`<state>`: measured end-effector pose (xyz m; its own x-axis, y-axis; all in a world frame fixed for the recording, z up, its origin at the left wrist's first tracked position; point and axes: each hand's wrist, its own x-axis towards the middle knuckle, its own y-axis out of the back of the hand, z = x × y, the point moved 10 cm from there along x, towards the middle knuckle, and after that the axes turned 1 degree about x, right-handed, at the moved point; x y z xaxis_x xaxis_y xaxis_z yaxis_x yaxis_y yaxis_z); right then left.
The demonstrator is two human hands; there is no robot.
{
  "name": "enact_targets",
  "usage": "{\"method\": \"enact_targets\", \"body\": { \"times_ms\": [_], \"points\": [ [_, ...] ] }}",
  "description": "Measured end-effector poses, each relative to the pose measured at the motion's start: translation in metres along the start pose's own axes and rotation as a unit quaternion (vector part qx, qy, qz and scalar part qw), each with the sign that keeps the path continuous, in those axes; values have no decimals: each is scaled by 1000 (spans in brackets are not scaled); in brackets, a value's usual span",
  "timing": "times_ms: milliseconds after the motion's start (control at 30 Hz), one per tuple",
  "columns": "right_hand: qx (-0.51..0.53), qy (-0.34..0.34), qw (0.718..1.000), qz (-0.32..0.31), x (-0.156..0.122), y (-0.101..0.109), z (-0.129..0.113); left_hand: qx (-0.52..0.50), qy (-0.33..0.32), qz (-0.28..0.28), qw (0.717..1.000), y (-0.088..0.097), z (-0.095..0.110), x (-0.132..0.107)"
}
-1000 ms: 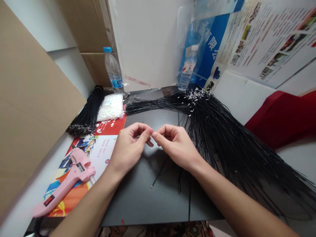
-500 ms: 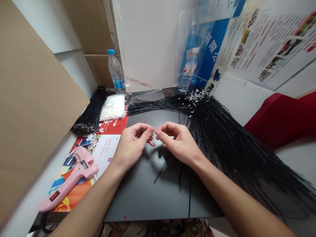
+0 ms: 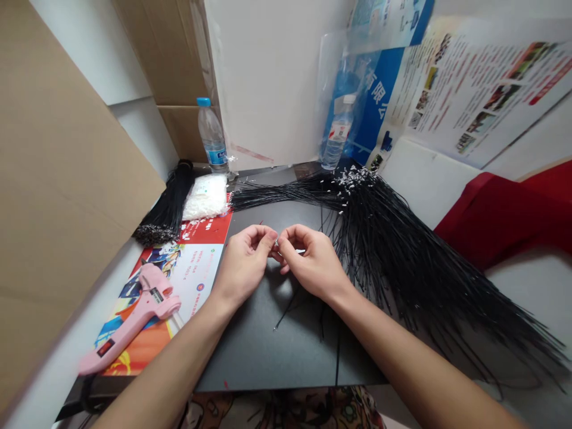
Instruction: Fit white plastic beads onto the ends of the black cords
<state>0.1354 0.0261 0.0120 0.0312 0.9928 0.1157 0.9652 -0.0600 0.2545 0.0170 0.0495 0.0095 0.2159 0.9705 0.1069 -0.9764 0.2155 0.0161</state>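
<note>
Over the dark table [image 3: 250, 351], my left hand [image 3: 245, 262] and my right hand [image 3: 315, 262] meet at their fingertips. Each is closed in a pinch of thumb and forefinger. A tiny pale piece [image 3: 276, 242] shows between the two pinches, too small to name. Inside the curl of my right hand a small white bit is partly visible. Loose black wires [image 3: 286, 313] come out below my right hand, one with a shiny tip. A large bundle of black wires [image 3: 402, 256] with white ends lies just to the right.
Left are a pink glue gun [image 3: 147, 310] on a colourful printed sheet [image 3: 192, 268], a bag of small white pieces [image 3: 205, 196] and another black wire bundle [image 3: 167, 202]. More wires [image 3: 286, 193] stretch across the back. Two bottles [image 3: 212, 140] [image 3: 338, 134] stand behind; cardboard [image 3: 67, 196] walls the left.
My hands have drawn closer together, and the fingertips now meet around the tiny pale piece. The right hand has shifted left. The view has moved slightly.
</note>
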Motion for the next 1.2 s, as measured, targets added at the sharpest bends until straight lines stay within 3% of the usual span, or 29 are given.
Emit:
{"method": "enact_targets", "body": {
  "times_ms": [367, 733, 1200],
  "points": [
    [-99, 61, 992, 41, -4, 2, -9, 11, 1, 24, 1000, 0, -6, -1],
    [-34, 69, 997, 31, 2, 2, -5, -48, -1, 42, 998, 8, -12, 6],
    [-74, 72, 994, 48, 5, 14, -9, -12, 9, -6, 1000, 4, -13, 9]
  ]
}}
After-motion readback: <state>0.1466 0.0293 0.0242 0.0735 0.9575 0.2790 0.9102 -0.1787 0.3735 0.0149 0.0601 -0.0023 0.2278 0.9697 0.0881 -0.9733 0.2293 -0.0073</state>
